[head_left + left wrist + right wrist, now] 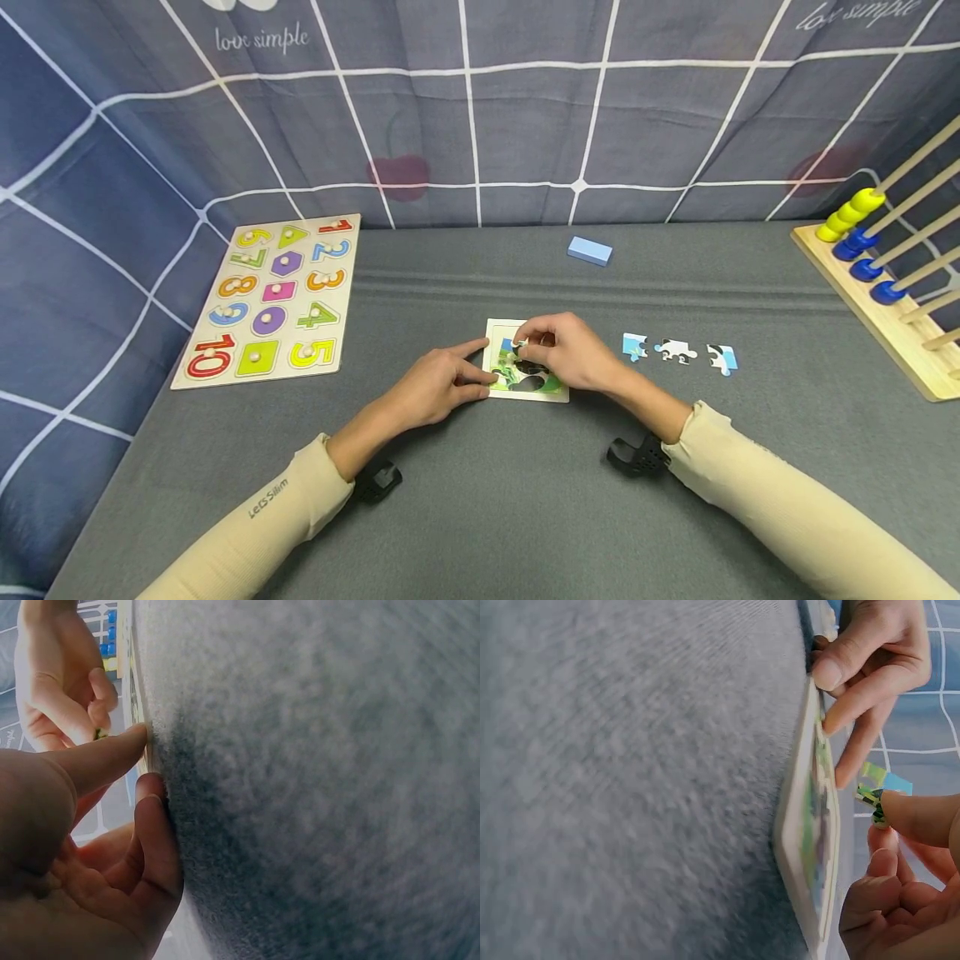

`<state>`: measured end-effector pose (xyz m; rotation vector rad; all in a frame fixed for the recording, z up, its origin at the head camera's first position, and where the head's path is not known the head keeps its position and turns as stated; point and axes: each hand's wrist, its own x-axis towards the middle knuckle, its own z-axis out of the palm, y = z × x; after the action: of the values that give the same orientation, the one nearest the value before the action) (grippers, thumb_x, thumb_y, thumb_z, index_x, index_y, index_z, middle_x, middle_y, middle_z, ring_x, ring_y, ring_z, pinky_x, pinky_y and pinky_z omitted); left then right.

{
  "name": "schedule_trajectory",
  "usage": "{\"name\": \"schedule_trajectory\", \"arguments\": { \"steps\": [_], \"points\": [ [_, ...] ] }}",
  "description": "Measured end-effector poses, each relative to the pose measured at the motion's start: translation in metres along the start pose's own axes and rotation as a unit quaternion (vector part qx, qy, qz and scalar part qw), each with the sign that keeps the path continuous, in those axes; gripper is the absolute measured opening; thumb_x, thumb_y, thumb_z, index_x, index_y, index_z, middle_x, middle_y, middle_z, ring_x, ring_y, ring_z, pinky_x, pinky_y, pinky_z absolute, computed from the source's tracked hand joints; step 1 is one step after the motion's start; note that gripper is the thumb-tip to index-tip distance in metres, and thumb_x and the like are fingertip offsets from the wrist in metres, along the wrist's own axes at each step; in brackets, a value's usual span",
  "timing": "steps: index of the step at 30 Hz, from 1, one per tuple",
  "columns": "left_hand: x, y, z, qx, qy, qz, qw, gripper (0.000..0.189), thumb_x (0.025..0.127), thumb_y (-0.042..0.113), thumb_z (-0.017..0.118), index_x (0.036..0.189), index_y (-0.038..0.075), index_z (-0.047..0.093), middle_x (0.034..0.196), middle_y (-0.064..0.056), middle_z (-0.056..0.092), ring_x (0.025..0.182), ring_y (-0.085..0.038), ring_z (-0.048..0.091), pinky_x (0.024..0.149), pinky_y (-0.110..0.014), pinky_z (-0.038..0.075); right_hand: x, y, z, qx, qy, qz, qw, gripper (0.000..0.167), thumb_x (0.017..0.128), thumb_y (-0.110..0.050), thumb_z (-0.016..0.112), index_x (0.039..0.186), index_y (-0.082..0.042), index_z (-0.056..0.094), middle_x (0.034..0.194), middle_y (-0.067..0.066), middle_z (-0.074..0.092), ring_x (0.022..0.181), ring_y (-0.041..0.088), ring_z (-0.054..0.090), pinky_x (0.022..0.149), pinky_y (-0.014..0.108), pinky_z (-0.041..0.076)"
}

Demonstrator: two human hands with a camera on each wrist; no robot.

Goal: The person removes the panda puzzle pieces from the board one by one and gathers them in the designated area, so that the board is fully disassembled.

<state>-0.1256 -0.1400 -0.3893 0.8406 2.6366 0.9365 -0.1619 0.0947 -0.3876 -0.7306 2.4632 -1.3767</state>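
Note:
A small jigsaw puzzle board (529,397) with a pale frame lies flat on the grey table, a green and black picture partly filled in it. My left hand (431,387) rests at the board's left side, with extended fingers and thumb touching its frame. Above the board, my right hand (573,354) pinches a puzzle piece (870,795) between thumb and fingers; green, black and light blue show on it in the right wrist view. My right hand hides part of the board in the head view.
Three loose puzzle pieces (676,351) lie in a row to the right. A blue block (589,251) sits farther back. On the left is a number and shape peg board (278,304); a wooden bead abacus (862,308) stands at right. A checked curtain (525,125) hangs behind.

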Motion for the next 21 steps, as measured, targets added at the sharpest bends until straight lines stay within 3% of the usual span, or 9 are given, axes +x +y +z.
{"name": "schedule_trajectory", "arguments": {
  "steps": [3,8,13,15,17,20,21],
  "points": [
    [0.000,0.000,0.000,0.004,-0.002,-0.001,1.0000,0.024,0.090,0.015,0.074,0.113,0.010,0.077,0.147,-0.017,0.047,0.110,-0.022,0.063,0.089,-0.041,0.046,-0.005,-0.003,-0.004,0.009,-0.001,0.013,0.9999,0.008,0.091,-0.004,0.065,0.089,-0.006,0.073,0.070,-0.001,0.057,0.064,0.016,0.051,0.060,0.029,0.041],
    [-0.001,0.000,0.000,0.006,-0.003,-0.003,1.0000,0.025,0.090,0.015,0.074,0.114,0.010,0.076,0.148,-0.016,0.046,0.104,-0.017,0.064,0.086,-0.037,0.046,-0.016,-0.008,-0.012,0.001,-0.005,0.019,0.9998,0.008,0.091,-0.006,0.067,0.088,-0.009,0.073,0.078,-0.001,0.061,0.070,0.017,0.053,0.064,0.030,0.042],
    [-0.001,0.000,0.000,0.004,-0.002,-0.003,1.0000,0.025,0.089,0.014,0.074,0.114,0.009,0.076,0.147,-0.018,0.046,0.071,-0.007,0.058,0.078,-0.033,0.045,-0.028,-0.012,-0.019,0.009,-0.021,0.013,0.9997,0.007,0.091,-0.006,0.067,0.089,-0.010,0.073,0.082,0.001,0.064,0.070,0.019,0.056,0.063,0.029,0.043],
    [-0.001,0.001,0.000,0.003,-0.002,-0.006,1.0000,0.025,0.089,0.014,0.074,0.114,0.009,0.076,0.148,-0.018,0.046,0.076,-0.008,0.061,0.080,-0.035,0.046,-0.033,-0.012,-0.022,0.019,-0.025,0.015,0.9994,0.006,0.092,-0.006,0.067,0.090,-0.009,0.072,0.079,0.002,0.063,0.069,0.019,0.055,0.061,0.028,0.043],
    [-0.002,0.002,0.001,0.001,-0.001,-0.009,1.0000,0.026,0.089,0.014,0.074,0.114,0.009,0.076,0.148,-0.017,0.045,0.094,-0.015,0.066,0.086,-0.038,0.046,-0.039,-0.011,-0.025,0.024,-0.024,0.021,0.9992,0.006,0.092,-0.005,0.067,0.093,-0.007,0.072,0.077,0.002,0.062,0.069,0.018,0.055,0.062,0.027,0.042],
    [-0.002,0.003,0.001,-0.003,0.000,-0.013,0.9999,0.026,0.089,0.013,0.074,0.115,0.009,0.075,0.149,-0.015,0.044,0.120,-0.026,0.058,0.096,-0.045,0.044,-0.048,-0.006,-0.031,0.030,-0.018,0.036,0.9988,0.008,0.091,-0.005,0.067,0.098,-0.005,0.071,0.078,0.001,0.062,0.071,0.015,0.055,0.063,0.026,0.044],
    [-0.002,0.003,0.001,-0.005,-0.001,-0.014,0.9999,0.026,0.089,0.013,0.074,0.115,0.009,0.075,0.150,-0.015,0.044,0.121,-0.027,0.058,0.098,-0.047,0.043,-0.051,-0.005,-0.033,0.032,-0.015,0.042,0.9985,0.010,0.090,-0.005,0.068,0.100,-0.004,0.070,0.079,0.001,0.062,0.071,0.015,0.055,0.063,0.026,0.044]
  ]
}}
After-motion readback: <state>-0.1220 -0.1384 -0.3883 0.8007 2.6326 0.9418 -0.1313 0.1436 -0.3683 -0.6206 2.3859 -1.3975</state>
